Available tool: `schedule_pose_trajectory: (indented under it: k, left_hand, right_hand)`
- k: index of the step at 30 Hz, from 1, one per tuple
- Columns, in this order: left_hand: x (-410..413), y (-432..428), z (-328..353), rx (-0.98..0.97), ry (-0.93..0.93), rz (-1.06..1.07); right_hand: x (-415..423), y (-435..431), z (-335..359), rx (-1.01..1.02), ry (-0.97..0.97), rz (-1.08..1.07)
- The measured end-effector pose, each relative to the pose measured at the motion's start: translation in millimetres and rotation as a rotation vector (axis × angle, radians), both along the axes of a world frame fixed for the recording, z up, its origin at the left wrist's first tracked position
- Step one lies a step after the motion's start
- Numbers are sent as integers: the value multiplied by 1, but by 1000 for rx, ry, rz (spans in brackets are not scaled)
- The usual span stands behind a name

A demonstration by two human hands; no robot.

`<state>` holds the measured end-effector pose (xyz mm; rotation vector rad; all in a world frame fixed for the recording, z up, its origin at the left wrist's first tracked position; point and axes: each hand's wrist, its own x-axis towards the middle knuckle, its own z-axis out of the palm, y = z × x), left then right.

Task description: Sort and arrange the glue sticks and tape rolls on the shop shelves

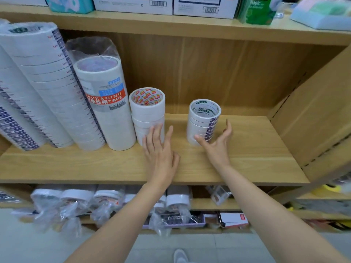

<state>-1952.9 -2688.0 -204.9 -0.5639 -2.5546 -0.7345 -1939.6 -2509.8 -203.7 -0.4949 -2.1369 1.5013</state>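
On the middle wooden shelf (247, 164) stand two short stacks of white tape rolls. The wider stack (147, 111) has a red-printed core, and my left hand (160, 154) lies flat with straight fingers touching its lower right side. The narrower stack (203, 120) with green-printed cores stands apart to the right. My right hand (218, 145) is spread open around its base, thumb at the front, fingers at the right side. Left of these leans a wrapped packaging tape tube (106, 103) and long sleeves of white tape rolls (43, 82).
A cardboard box (315, 111) leans at the shelf's right end. The top shelf carries cartons (205, 6) and a green pack (256, 10). Below, bagged tape rolls (76, 200) and small stationery boxes (233, 219) fill the lower shelf. Bare shelf lies between and right of the stacks.
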Motion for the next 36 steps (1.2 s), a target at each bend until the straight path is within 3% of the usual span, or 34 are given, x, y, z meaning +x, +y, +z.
schedule_pose_trajectory:
  k: [3, 15, 36]
  left_hand:
    - [-3, -3, -1, -31, -2, 56]
    - [-1, -16, -9, 6, -96, 60]
    - [8, -41, 7, -6, -167, -88]
  right_hand:
    - [-10, 6, -1, -43, 11, 165]
    - [-23, -24, -12, -16, 66, 212]
    - [-16, -61, -15, 28, -64, 142]
